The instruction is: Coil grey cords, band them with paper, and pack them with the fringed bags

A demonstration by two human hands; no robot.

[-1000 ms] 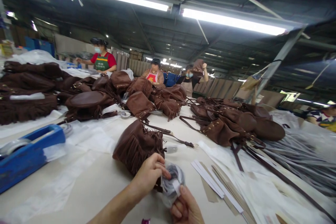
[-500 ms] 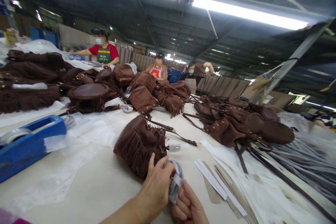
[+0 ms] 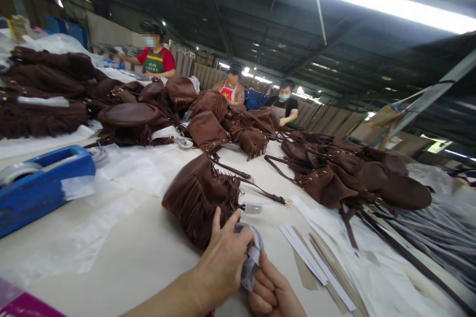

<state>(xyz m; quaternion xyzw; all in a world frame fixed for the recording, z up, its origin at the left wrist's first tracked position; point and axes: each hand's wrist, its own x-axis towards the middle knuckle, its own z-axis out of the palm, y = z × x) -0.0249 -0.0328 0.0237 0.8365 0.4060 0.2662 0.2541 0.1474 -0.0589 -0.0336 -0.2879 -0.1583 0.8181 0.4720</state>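
Low in the middle of the view, my left hand [image 3: 223, 257] and my right hand [image 3: 271, 292] together grip a small clear plastic packet [image 3: 251, 252] with something grey and a white tag inside. The left hand's fingers wrap over its top; the right hand pinches it from below. Just beyond the packet lies a brown suede fringed bag [image 3: 199, 195] on the pale table [image 3: 141, 257], its strap [image 3: 256, 188] trailing to the right.
A blue tape dispenser [image 3: 40, 185] sits at the left on white sheets. Piles of brown fringed bags [image 3: 345, 173] cover the far and right table. White paper strips [image 3: 316, 267] lie at the right. Three masked people work at the far edge.
My left hand has closed over the top of the packet and both hands have pressed together. The view has tilted down and left; a far worker has lowered a raised bag.
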